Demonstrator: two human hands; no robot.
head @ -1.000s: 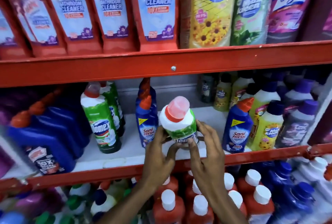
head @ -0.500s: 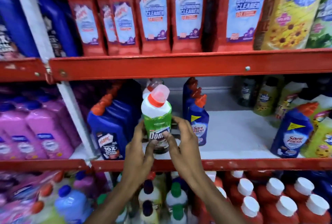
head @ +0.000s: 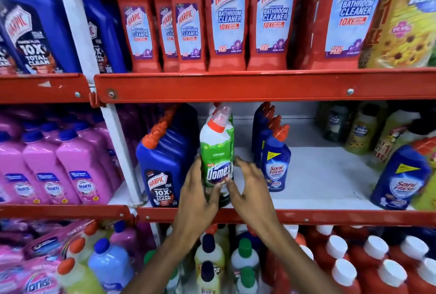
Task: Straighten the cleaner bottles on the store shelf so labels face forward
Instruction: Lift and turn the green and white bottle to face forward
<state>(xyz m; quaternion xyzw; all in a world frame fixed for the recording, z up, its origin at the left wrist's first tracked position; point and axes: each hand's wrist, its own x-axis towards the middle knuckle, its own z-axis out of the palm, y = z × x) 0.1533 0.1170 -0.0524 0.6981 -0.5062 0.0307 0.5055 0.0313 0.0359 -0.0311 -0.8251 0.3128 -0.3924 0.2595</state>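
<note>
A green and white Domex bottle (head: 217, 152) with a red cap stands upright at the front of the middle shelf (head: 330, 217), its label facing me. My left hand (head: 197, 195) wraps its lower left side with the thumb on the front. My right hand (head: 251, 187) touches its lower right side with thumb and forefinger while the other fingers spread loosely. More Domex bottles stand hidden right behind it. A blue Harpic bottle (head: 162, 171) is close on the left and a blue Sani Fresh bottle (head: 274, 164) close on the right, both labels forward.
Another Sani Fresh bottle (head: 401, 180) leans at the right end, with yellow-green bottles behind it. Red Harpic Bathroom Cleaner bottles (head: 226, 20) fill the shelf above, and pink bottles (head: 59, 166) stand left of the white upright post (head: 118, 142). Several capped bottles crowd the shelf below.
The Domex bottle went leftward from the shelf's middle to a spot beside the blue Harpic bottles and now stands upright. My view shifted left with it, and my right fingers have loosened.
</note>
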